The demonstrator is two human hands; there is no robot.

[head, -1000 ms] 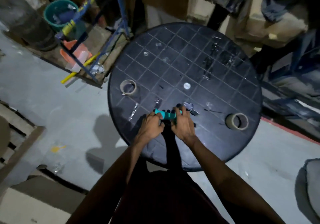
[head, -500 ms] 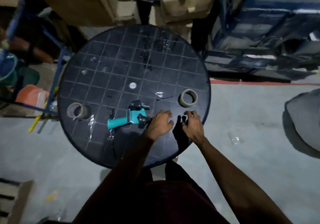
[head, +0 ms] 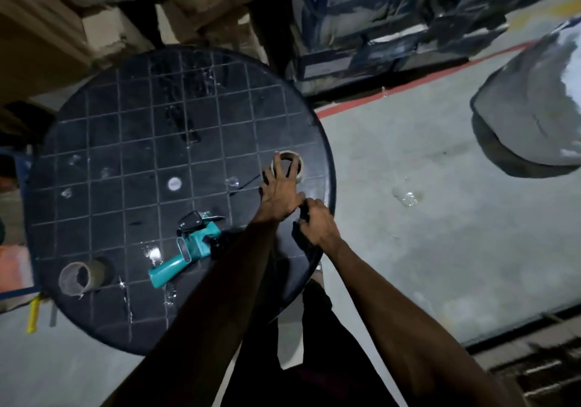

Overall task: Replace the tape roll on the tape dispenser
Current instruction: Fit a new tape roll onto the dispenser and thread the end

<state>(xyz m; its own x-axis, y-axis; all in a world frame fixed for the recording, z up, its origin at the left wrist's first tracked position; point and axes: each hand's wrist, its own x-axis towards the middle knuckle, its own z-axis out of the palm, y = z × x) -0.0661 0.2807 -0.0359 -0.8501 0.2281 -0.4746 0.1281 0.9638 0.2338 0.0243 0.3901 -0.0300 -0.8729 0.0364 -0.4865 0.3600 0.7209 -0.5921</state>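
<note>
A left hand (head: 279,191), fingers spread, reaches onto a tape roll (head: 290,165) near the round table's (head: 94,142) right edge. The right hand (head: 319,224) rests curled beside it; whether it pinches anything is unclear. The dispenser (head: 188,248) lies toward the near edge. The roll looks light and stiff; grip its outer rim.

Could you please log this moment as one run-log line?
left hand: reaching onto tape roll | right hand: at table edge | tape dispenser: lying untouched

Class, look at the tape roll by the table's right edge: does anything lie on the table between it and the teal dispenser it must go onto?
Nothing visible rests on the table between the tape roll and the dispenser. Only the person's left hand, reaching the roll, and its forearm cross above that stretch.
</note>
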